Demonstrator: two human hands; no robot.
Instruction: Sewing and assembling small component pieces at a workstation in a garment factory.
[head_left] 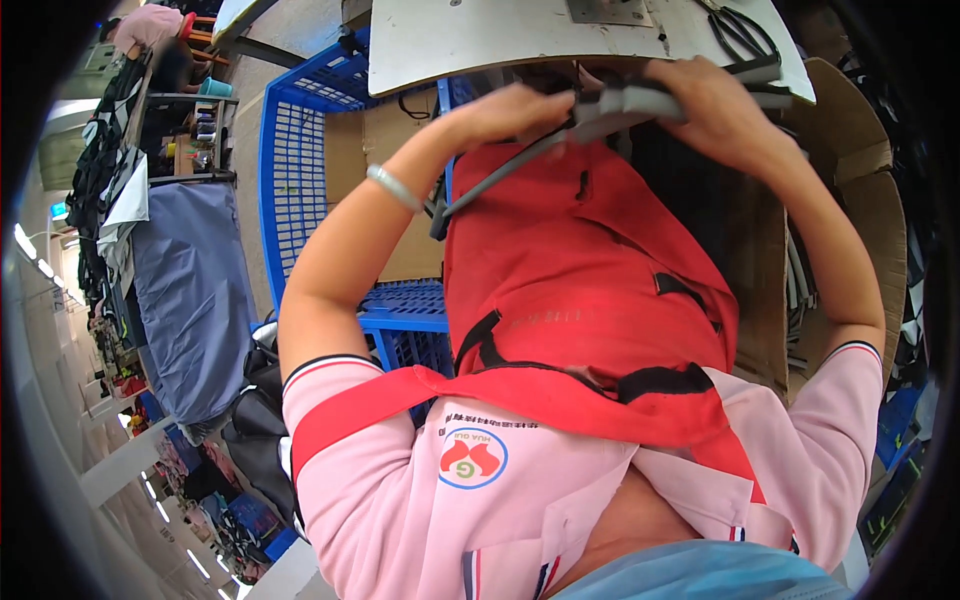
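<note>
a: here we are at the white tabletop, and the action is along its near edge, right of the middle: a bundle of flat grey strips, held up in front of the red apron.

b: and who's got it?

a: the right hand, by the tabletop's near right corner, fingers curled over the bundle. the left hand is at the other end, fingers drawn in narrow, but it's blurred; i can't tell whether it's pinching a strip or only touching.

b: and that long grey strip trailing off?

a: slanting down from the bundle's left end, across the apron toward the left forearm. the scissors lie near the tabletop's far right corner, with neither hand on them.

b: so which step is this, would you say?

a: gathering or sorting the strips, in my judgement. the next move calls for a steady right grip and a clean left pinch on one strip, with that trailing length kept clear of the blue plastic crate at the left.
</note>
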